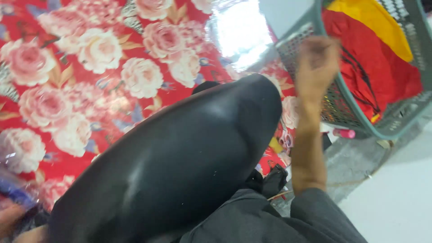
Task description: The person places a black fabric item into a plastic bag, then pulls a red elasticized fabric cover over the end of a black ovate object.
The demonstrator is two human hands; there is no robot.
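Reaching up beside the basket (346, 114) of red and yellow cloth, the blurred right hand (317, 63) looks loosely clenched and empty, the dark garment (180, 166) lies over the floral counter (67, 90) unsorted, and the left hand (13, 222) barely shows, grip unclear.

Bright, strong glare up top, right hand (317, 60) motion-blurred.

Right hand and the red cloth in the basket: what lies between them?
In the head view, the grey-green perforated basket wall lies between the blurred right hand and the red cloth. The hand sits just outside the basket.
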